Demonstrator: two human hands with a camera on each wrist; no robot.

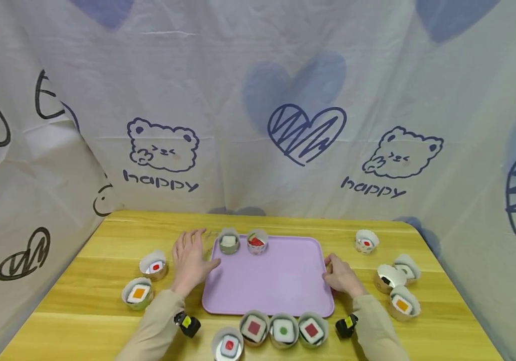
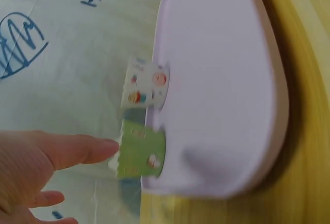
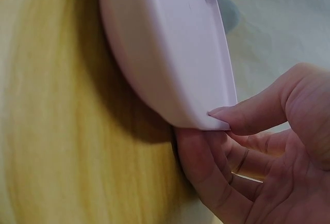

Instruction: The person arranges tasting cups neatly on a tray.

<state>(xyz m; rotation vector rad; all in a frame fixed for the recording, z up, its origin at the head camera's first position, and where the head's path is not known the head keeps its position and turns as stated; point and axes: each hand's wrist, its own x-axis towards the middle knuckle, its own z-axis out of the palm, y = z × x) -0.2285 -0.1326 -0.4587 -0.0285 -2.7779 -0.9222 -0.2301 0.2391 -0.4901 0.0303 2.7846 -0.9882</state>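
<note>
Lilac tray (image 1: 267, 281), 1: right hand (image 1: 341, 276), grip pinched on its right edge, presumably steadying it; left hand (image 1: 190, 263), grip spread wide, empty, near 2 far-left cups (image 1: 228, 250).

On the pale cloth (image 1: 240, 193) ahead of me I read "happy" in dark blue at my eleven o'clock (image 1: 161, 181) and again at one o'clock (image 1: 373, 187), each beneath a bear drawing (image 1: 163, 145).

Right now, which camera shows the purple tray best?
The head view, because nearly all the purple tray shows. The left wrist view cuts off one end; the right wrist view shows part, pinched by the right hand.
</note>
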